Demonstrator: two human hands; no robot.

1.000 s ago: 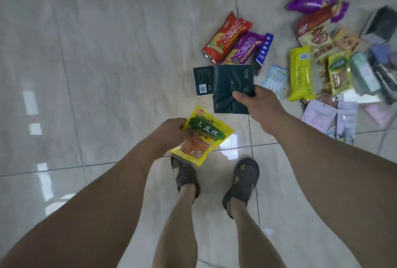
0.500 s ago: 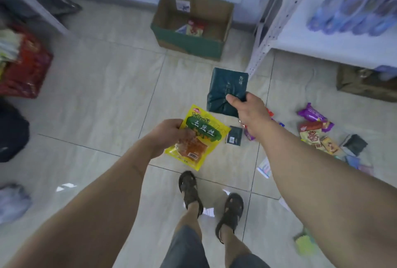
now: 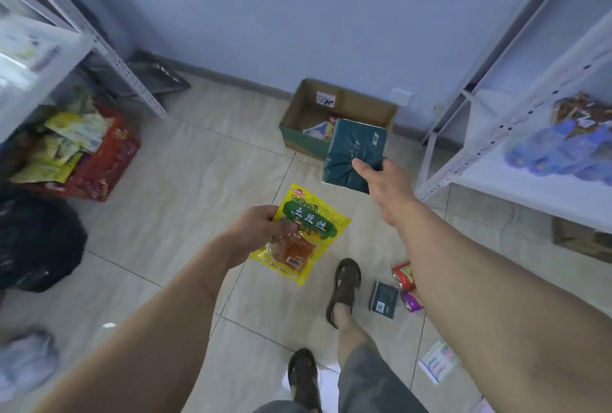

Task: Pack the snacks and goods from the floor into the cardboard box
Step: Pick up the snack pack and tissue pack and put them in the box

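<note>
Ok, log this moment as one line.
left hand: holds yellow snack bag | right hand: holds dark green pack | cardboard box: ahead, open, partly filled

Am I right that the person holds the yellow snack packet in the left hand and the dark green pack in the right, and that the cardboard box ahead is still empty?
Not quite: the cardboard box already has a few items inside, as the head view shows. The left hand does hold the yellow snack packet, and the right hand the dark green pack.
</note>
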